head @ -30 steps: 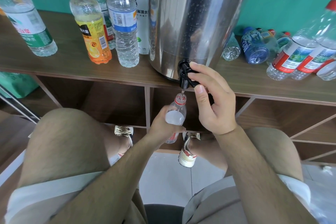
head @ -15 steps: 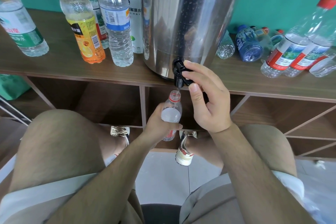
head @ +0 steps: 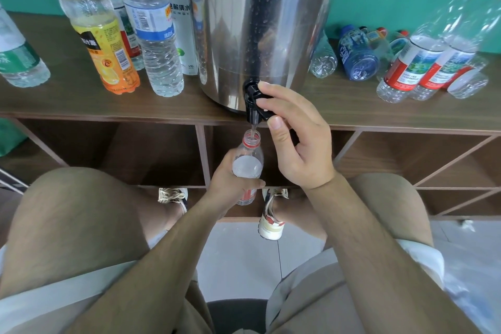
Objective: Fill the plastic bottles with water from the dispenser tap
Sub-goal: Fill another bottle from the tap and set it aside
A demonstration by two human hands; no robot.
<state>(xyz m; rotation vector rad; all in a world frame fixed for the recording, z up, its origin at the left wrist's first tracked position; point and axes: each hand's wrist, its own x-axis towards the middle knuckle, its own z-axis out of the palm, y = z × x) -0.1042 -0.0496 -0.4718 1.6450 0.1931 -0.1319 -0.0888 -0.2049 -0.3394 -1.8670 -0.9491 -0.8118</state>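
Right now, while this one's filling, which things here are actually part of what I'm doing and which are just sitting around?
In use: small bottle, gripped by the left hand under the tap; right hand, pinching the tap lever; steel dispenser.

Sitting around on the shelf: orange juice bottle; blue-label water bottle; blue bottle on its side; red-label bottles.

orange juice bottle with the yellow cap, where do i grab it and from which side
Probably take the orange juice bottle round its labelled middle, coming from the front-left: it stands upright, and the clear bottle crowds its right side.
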